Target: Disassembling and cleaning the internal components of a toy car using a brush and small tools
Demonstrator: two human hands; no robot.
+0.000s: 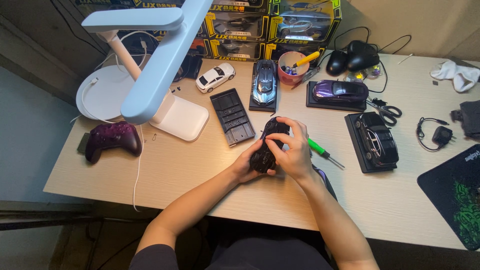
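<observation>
Stacked yellow-and-black window boxes with toy cars [272,25] line the back edge of the pale wood tabletop [200,170], partly hidden by a white desk lamp [150,65]. Centre front, left hand [246,165] and right hand [292,150] both clasp a small black model car [267,145] just above the tabletop. Empty black plastic base [232,116] lies just left of it, green-handled screwdriver [322,151] just right. Purple game controller [111,140] far left; black car on base [377,140] to the right.
</observation>
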